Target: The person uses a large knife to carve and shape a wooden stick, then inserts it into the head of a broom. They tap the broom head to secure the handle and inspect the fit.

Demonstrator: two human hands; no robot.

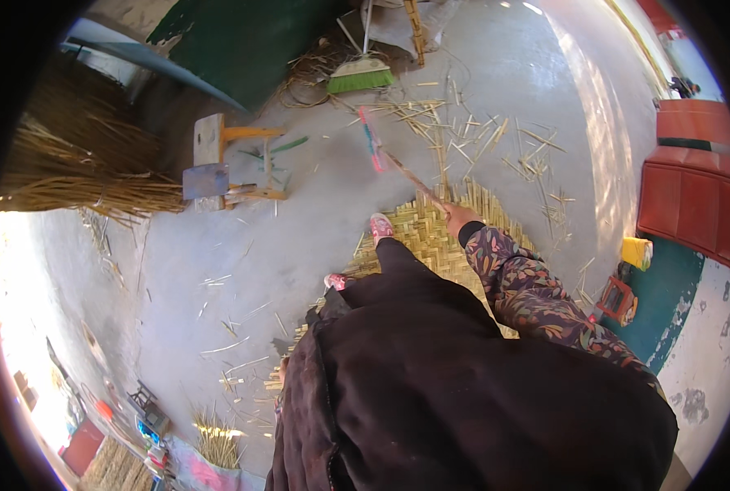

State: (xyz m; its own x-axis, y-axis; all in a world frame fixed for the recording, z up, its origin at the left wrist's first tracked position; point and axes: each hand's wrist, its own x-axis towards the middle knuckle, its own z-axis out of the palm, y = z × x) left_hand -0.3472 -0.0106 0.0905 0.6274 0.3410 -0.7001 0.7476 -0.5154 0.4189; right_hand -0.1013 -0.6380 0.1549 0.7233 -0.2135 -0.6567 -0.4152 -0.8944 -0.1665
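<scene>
My right hand (457, 217) is wrapped round the brown stick handle of a broom (414, 176), reaching forward from a floral sleeve. The broom's narrow pink and teal head (371, 141) is blurred and lies low over the grey floor ahead. Beneath me spreads a woven mat of split straw-coloured strips (439, 233), and my pink shoes (381, 225) are at its left edge. Only a sliver of my left hand (283, 368) shows beside my dark jacket; its fingers are hidden.
Loose straw-coloured strips (537, 164) litter the floor ahead and to the right. A wooden bench (209, 143) and a stack of long stalks (95, 180) stand at the left. Another broom with green bristles (361, 79) is far ahead. A red sofa (692, 188) lines the right.
</scene>
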